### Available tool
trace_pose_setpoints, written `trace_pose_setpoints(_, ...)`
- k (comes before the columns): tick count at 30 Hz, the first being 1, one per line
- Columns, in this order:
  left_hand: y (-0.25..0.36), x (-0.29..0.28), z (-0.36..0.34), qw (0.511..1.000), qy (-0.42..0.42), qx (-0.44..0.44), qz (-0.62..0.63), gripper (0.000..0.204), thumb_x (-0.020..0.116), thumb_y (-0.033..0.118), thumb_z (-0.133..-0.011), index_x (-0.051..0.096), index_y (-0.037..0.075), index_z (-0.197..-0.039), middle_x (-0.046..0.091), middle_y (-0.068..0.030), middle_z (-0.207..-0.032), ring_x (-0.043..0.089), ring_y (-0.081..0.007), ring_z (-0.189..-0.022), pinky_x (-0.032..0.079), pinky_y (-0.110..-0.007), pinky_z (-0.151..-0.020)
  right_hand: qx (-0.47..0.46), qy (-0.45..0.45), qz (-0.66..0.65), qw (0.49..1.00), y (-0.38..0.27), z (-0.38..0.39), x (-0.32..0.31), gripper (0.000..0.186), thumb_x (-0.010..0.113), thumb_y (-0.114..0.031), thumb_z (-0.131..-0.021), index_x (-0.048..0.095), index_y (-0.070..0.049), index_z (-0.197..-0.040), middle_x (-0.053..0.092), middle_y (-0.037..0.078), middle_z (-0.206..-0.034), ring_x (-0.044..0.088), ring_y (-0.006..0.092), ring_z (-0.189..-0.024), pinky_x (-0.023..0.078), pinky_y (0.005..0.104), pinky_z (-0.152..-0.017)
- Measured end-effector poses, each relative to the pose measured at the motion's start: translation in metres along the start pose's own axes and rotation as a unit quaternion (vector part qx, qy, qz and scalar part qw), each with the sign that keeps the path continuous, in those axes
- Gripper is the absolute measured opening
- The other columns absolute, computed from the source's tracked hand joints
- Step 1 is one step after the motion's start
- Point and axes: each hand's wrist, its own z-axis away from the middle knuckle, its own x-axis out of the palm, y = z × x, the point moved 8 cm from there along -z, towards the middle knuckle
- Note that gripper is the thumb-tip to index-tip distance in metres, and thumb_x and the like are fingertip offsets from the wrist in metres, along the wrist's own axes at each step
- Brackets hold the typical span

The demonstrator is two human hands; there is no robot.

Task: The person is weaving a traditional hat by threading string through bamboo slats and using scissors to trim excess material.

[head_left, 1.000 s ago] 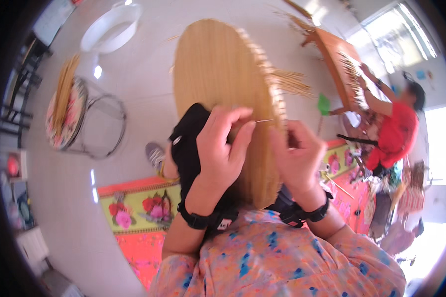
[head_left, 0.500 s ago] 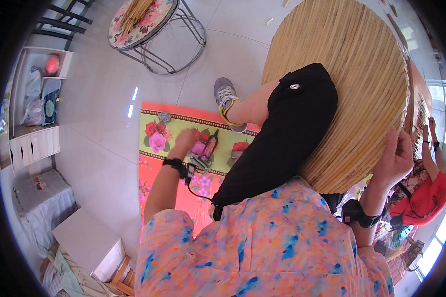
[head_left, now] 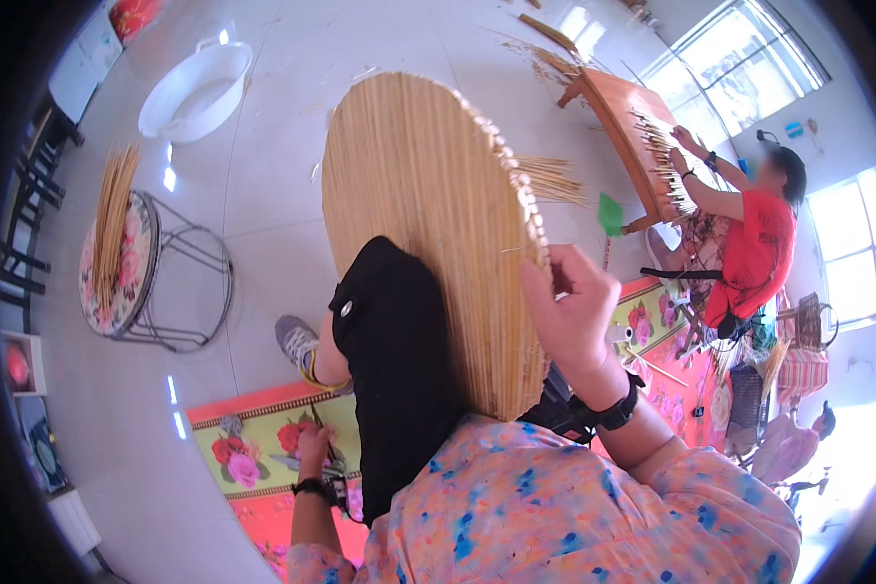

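A round mat of pale plant stalks (head_left: 409, 185), stitched with white along its right edge, leans upright against my black-clad leg (head_left: 404, 341). My right hand (head_left: 579, 307) pinches that stitched edge between thumb and fingers, and a short thread end shows on the mat nearby. Down on the floral floor mat (head_left: 243, 457), my left hand (head_left: 313, 445) is closed at a dark-handled tool (head_left: 317, 417). The hand partly covers the tool, so its kind is unclear.
A floral stool (head_left: 141, 243) bearing a stalk bundle (head_left: 117, 224) stands at left, below a white basin (head_left: 200, 92). Loose stalks (head_left: 550, 180) lie beyond the round mat. At right, a person in red (head_left: 754, 234) works with stalks at a wooden table (head_left: 633, 127).
The view has swung right, bringing the table and the other person into fuller sight. My left hand has come to the dark-handled tool; my right hand stays on the mat's edge.
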Motion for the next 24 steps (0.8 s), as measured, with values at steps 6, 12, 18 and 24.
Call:
trace_pose_setpoints(6, 0.228, -0.126, 0.049, 0.934, 0.099, 0.138, 0.314, 0.028, 0.059, 0.021, -0.092, 0.066, -0.001, -0.108, 0.069, -0.0089, -0.101, 0.064, -0.0173, -0.096, 0.047, -0.029, -0.086, 0.007, -0.009, 0.005, 1.0, 0.007, 0.002, -0.009, 0.017, 0.076, -0.009, -0.077, 0.066, 0.001, -0.086, 0.061, 0.011, -0.065, 0.058, 0.0144, -0.053, 0.047, 0.027, -0.052)
trace_pose_setpoints(12, 0.465, -0.133, 0.152, 0.844, 0.052, 0.504, 0.178, 0.034, 0.057, 0.012, -0.089, 0.056, -0.006, -0.117, 0.055, -0.0169, -0.132, 0.057, -0.0232, -0.117, 0.042, -0.034, -0.103, 0.004, -0.018, 0.013, 1.0, 0.002, 0.001, -0.005, 0.017, 0.076, -0.011, -0.078, 0.065, 0.001, -0.084, 0.061, 0.011, -0.065, 0.059, 0.0168, -0.053, 0.048, 0.0285, -0.052)
trace_pose_setpoints(18, 0.556, -0.053, 0.214, 0.796, 0.053, 0.603, 0.025, 0.02, 0.063, -0.002, -0.076, 0.045, -0.003, -0.07, 0.05, -0.021, -0.115, 0.057, -0.0322, -0.099, 0.048, -0.04, -0.092, 0.004, -0.006, -0.004, 1.0, 0.004, -0.001, -0.004, 0.018, 0.076, -0.013, -0.077, 0.065, 0.001, -0.08, 0.062, 0.012, -0.063, 0.06, 0.02, -0.051, 0.049, 0.0299, -0.051)
trace_pose_setpoints(24, 0.569, -0.034, 0.224, 0.802, 0.107, 0.588, -0.014, 0.017, 0.066, -0.001, -0.074, 0.05, -0.006, -0.072, 0.051, -0.0227, -0.118, 0.059, -0.0341, -0.097, 0.051, -0.038, -0.087, 0.003, -0.001, -0.025, 1.0, 0.008, -0.002, -0.004, 0.018, 0.076, -0.013, -0.077, 0.065, 0.001, -0.08, 0.062, 0.012, -0.062, 0.061, 0.0201, -0.051, 0.049, 0.0302, -0.051)
